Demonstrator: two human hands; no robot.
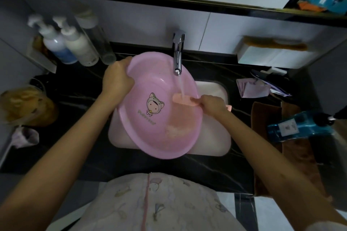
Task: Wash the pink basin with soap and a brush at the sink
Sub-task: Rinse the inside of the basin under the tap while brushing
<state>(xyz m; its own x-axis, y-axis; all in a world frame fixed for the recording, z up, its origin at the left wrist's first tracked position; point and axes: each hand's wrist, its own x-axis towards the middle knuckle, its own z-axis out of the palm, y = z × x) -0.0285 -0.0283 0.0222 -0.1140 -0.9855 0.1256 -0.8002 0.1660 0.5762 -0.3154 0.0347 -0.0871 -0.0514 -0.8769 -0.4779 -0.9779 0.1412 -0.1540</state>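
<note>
A person stands at a bathroom sink set into a dark marbled tabletop, seen from above over both bare forearms. The pink basin, round and shallow with a cartoon figure printed on its floor, sits across the sink and covers most of it, tilted so its far-left rim is raised and its near-right side is low. The left hand grips that raised far-left rim, fingers curled over the edge. The right hand is at the basin's right rim, closed around the handle of a pink brush. The brush lies almost level from right to left, handle at the rim and head pointing inward toward the basin's middle. A chrome tap reaches over the far rim, and its stream of water falls straight onto the brush head. Water, with what looks like a little foam, gathers in the low near-right part of the basin, just below the brush. The cartoon figure and the wide floor of the basin lie to the left of the brush head, between the two hands, so the scrubbing stroke likely travels leftward from the right hand toward the left, which steadies the basin. Pump bottles stand at the far left; a blue bottle lies at the right.
</note>
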